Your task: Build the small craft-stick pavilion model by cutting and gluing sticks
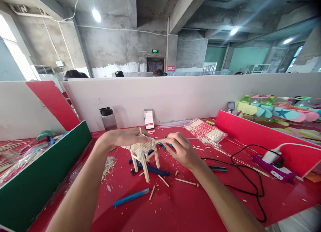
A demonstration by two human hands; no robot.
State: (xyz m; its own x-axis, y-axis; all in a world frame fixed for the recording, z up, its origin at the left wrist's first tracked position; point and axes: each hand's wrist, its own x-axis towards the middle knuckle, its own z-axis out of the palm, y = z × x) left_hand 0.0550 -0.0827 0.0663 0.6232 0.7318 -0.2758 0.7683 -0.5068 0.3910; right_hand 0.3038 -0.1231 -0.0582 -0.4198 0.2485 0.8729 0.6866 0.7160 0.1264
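Note:
A small model built of pale wooden sticks (144,155) stands on its legs on the red table in front of me. My left hand (125,137) lies over its top, fingers closed round the upper part, which they partly hide. On the model's right side, my right hand (182,151) is in a pinch at the end of a thin piece jutting out; what sits between those fingertips is too small to make out. Under and behind the model lies a dark blue-handled tool (156,170), half hidden by the legs.
A blue pen-like stick (131,197) and stick offcuts (185,181) lie in front. Packed wooden sticks (205,133) are at the back right, near a phone (149,119) and a bottle (108,119). Black cable (258,178) and a purple power strip (274,170) occupy the right.

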